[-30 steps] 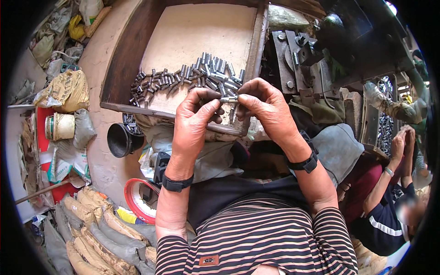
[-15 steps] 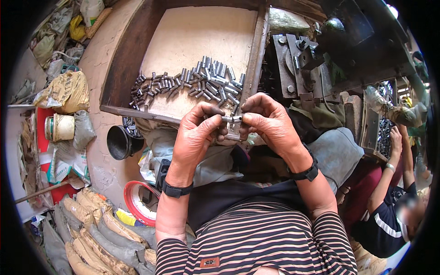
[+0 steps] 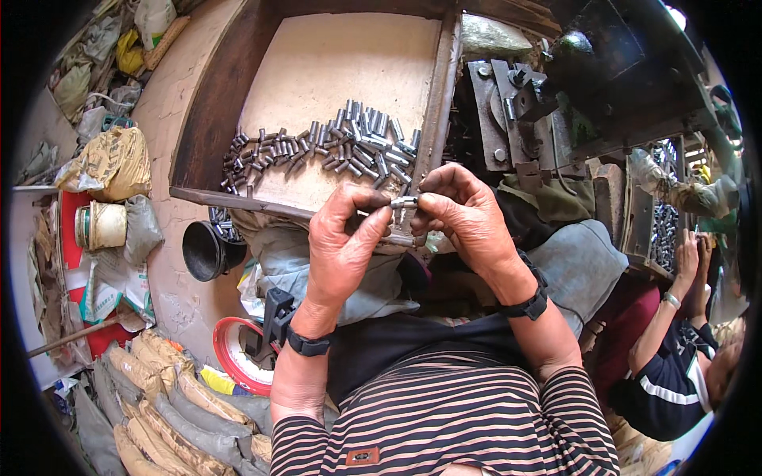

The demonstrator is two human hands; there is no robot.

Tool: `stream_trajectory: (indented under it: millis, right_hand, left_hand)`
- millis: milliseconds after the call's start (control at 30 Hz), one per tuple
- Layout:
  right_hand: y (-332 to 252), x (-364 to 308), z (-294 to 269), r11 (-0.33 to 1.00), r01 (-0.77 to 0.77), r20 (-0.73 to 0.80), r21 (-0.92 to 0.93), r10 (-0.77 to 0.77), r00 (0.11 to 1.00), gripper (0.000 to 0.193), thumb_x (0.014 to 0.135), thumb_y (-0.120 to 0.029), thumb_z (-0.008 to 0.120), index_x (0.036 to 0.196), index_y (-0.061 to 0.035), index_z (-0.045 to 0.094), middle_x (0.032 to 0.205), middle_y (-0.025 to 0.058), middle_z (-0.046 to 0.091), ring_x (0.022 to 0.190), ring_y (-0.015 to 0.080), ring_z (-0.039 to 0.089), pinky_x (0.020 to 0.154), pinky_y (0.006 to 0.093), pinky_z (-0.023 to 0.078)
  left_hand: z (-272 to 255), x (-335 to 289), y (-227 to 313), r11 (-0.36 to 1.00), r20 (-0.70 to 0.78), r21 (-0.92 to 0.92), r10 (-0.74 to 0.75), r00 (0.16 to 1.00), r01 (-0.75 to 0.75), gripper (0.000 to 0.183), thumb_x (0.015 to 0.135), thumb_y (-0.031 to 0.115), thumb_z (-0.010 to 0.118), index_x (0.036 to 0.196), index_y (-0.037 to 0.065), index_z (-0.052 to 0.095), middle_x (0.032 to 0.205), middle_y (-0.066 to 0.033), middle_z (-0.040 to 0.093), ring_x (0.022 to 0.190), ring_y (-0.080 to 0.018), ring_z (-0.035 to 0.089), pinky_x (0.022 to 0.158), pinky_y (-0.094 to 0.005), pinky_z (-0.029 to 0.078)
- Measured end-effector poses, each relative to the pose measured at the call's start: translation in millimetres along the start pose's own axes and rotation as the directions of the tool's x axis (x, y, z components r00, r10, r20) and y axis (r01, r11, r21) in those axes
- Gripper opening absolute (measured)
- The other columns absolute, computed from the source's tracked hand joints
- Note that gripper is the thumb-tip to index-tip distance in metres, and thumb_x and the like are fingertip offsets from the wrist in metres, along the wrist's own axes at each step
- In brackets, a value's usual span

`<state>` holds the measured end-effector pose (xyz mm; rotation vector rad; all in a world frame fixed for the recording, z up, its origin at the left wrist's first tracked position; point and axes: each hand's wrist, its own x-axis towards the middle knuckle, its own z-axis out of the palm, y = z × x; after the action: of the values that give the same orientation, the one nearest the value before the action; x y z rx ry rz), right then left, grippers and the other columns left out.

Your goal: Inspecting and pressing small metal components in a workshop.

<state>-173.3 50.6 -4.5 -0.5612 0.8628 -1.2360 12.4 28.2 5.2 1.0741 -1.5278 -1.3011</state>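
A small shiny metal cylinder (image 3: 404, 203) is held level between my two hands, just in front of the wooden tray's near edge. My right hand (image 3: 460, 208) pinches its right end between thumb and fingers. At its left end, the thumb and forefinger of my left hand (image 3: 347, 226) close on the tip. The fingers cover both ends, so whether it is one piece or two fitted together cannot be made out. Beyond my hands, a heap of similar metal cylinders (image 3: 305, 147) lies in the near part of the wooden tray (image 3: 208, 103).
Dark metal machinery (image 3: 508, 119) stands right of the tray. A black bucket (image 3: 208, 252) holding more cylinders is at left, near a red-rimmed tub (image 3: 230, 373) and stacked sacks (image 3: 171, 397). At far right, a co-worker's hands (image 3: 689, 258) are beside another tray of metal pieces.
My left hand has shifted slightly, with its fingertips now at the cylinder's very end. The view has moved a little. The co-worker's hands have lifted slightly at the other tray.
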Motion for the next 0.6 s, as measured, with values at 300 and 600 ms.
stream_trajectory:
  millis: [300,600]
  right_hand:
    - [-0.5,-8.2,-15.6,0.982,-0.170,0.102,0.087,0.161,0.982,0.017,0.085,-0.007,0.068,0.098,-0.0020,0.058,0.087,0.0045,0.063,0.071,0.0133,0.065,0.066,0.0276,0.057]
    - [1.9,-15.0,-9.3,0.990,-0.014,0.051,-0.143,0.022,0.998,0.016,0.085,-0.004,0.067,0.098,-0.0007,0.058,0.086,0.0038,0.062,0.072,0.0118,0.064,0.065,0.0259,0.055]
  left_hand:
    - [-5.6,-1.3,20.3,0.901,0.223,0.300,0.254,0.941,-0.314,0.016,0.077,-0.005,0.067,0.090,0.002,0.060,0.082,-0.0079,0.060,0.072,-0.0165,0.059,0.062,-0.0271,0.046]
    - [-3.6,-5.6,8.1,0.935,0.214,0.269,0.174,0.961,-0.229,0.015,0.077,-0.003,0.067,0.088,0.002,0.060,0.081,-0.0091,0.060,0.073,-0.0192,0.059,0.065,-0.0284,0.046]
